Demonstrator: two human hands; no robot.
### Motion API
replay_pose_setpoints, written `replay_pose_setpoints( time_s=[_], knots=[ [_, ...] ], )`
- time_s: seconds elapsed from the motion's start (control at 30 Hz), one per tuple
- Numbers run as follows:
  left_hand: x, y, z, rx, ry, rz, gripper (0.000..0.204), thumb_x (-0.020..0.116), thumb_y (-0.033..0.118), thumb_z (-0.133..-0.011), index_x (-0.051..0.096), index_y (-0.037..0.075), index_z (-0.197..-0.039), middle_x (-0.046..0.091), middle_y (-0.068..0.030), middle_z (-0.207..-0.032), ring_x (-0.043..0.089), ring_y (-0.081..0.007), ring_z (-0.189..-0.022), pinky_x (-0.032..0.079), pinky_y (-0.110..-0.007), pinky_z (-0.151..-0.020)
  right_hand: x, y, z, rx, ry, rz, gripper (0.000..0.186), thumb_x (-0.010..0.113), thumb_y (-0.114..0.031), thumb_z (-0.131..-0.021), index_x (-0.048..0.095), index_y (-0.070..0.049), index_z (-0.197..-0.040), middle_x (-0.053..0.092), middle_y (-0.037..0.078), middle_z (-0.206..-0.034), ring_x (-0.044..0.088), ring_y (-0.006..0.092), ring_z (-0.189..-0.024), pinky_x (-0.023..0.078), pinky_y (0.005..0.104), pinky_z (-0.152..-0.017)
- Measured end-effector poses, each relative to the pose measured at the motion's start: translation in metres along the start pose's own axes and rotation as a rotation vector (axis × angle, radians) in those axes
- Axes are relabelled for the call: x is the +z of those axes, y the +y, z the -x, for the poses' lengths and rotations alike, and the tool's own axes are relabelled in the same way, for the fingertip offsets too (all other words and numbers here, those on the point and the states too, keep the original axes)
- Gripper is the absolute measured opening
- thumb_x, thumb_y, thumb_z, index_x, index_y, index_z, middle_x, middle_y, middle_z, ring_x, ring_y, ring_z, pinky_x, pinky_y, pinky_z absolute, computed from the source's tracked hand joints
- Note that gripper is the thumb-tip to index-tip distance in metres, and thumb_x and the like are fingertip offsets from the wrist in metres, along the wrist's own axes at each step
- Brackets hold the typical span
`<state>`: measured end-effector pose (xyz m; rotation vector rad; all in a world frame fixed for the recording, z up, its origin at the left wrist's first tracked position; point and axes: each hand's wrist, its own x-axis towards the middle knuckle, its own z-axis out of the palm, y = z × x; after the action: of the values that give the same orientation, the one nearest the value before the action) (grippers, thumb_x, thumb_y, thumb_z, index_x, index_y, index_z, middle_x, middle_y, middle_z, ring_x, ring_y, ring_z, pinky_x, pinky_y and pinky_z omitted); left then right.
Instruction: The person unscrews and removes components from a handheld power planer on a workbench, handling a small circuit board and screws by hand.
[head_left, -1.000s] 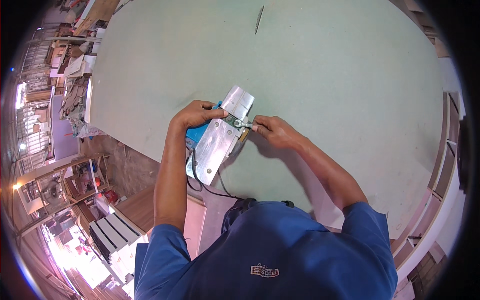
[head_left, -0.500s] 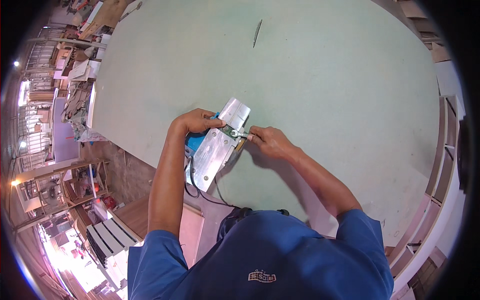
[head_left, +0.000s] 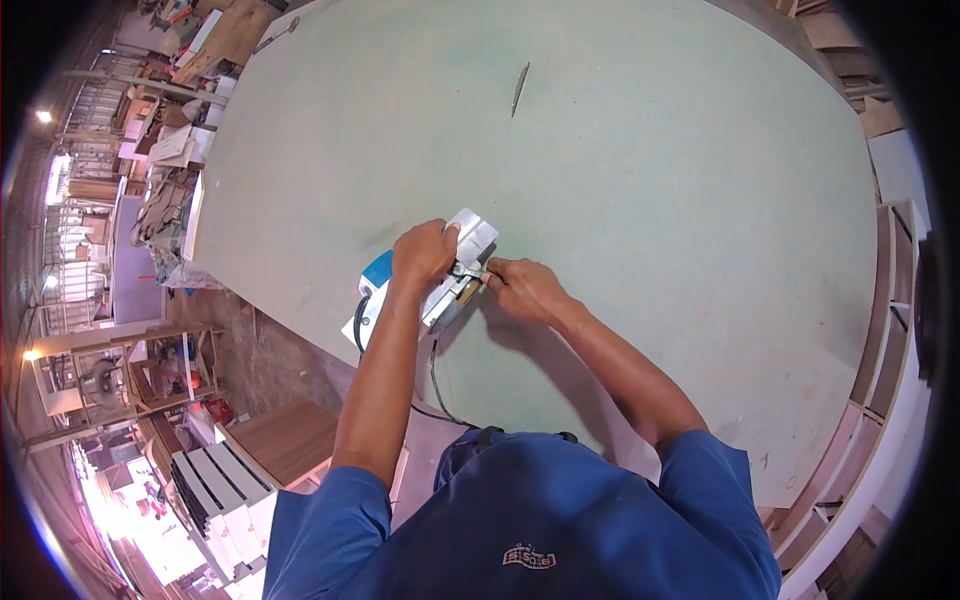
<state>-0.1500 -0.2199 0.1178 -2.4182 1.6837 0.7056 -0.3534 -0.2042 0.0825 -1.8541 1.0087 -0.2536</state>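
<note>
An upturned electric planer with a blue body, silver metal soles and a black cord lies on the greenish table. My left hand is closed on it, thumb at the upper sole, covering much of its middle. At its right side, my right hand pinches an open-ended spanner, whose head sits at the gap between the soles. A thin dark metal strip lies farther up the table.
Shelving frames and stacked boards stand along the left. A brown panel and pale stacked pieces are at lower left. A long pale frame runs along the right edge.
My left hand has moved right, across more of the planer, hiding more of the sole. My right hand stays on the spanner. The whole scene sits lower in the picture.
</note>
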Motion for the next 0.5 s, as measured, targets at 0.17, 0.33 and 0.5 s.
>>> replay_pose_setpoints(
  time_s=[0.17,0.33,0.5],
  knots=[
    [0.003,-0.011,-0.011,0.039,-0.005,0.004,0.060,0.048,0.055,-0.101,0.076,0.004,-0.115,0.075,-0.0227,-0.109,0.070,-0.0405,-0.105,0.053,-0.049,-0.093,0.005,0.003,-0.005,-0.040,0.002,0.033,0.033,0.051,-0.032,-0.103,0.070,-0.004,-0.104,0.072,0.023,-0.085,0.069,0.0443,-0.083,0.052,0.0551,-0.078],
    [0.006,-0.016,-0.018,0.038,-0.047,-0.001,0.067,0.045,0.064,-0.101,0.076,0.007,-0.118,0.074,-0.0233,-0.112,0.069,-0.0416,-0.108,0.052,-0.050,-0.095,0.010,-0.004,-0.005,-0.101,0.094,0.121,0.035,0.052,-0.032,-0.102,0.070,-0.004,-0.093,0.068,0.019,-0.070,0.067,0.0417,-0.067,0.052,0.0538,-0.066],
    [0.006,-0.006,-0.019,-0.003,-0.055,-0.022,0.071,0.041,0.065,-0.102,0.076,0.006,-0.117,0.074,-0.0244,-0.112,0.069,-0.0419,-0.108,0.052,-0.051,-0.096,0.017,0.004,-0.016,-0.305,0.250,0.261,0.046,0.054,-0.040,-0.104,0.068,-0.006,-0.076,0.066,0.016,-0.060,0.066,0.0327,-0.053,0.050,0.0450,-0.050]
  ],
)
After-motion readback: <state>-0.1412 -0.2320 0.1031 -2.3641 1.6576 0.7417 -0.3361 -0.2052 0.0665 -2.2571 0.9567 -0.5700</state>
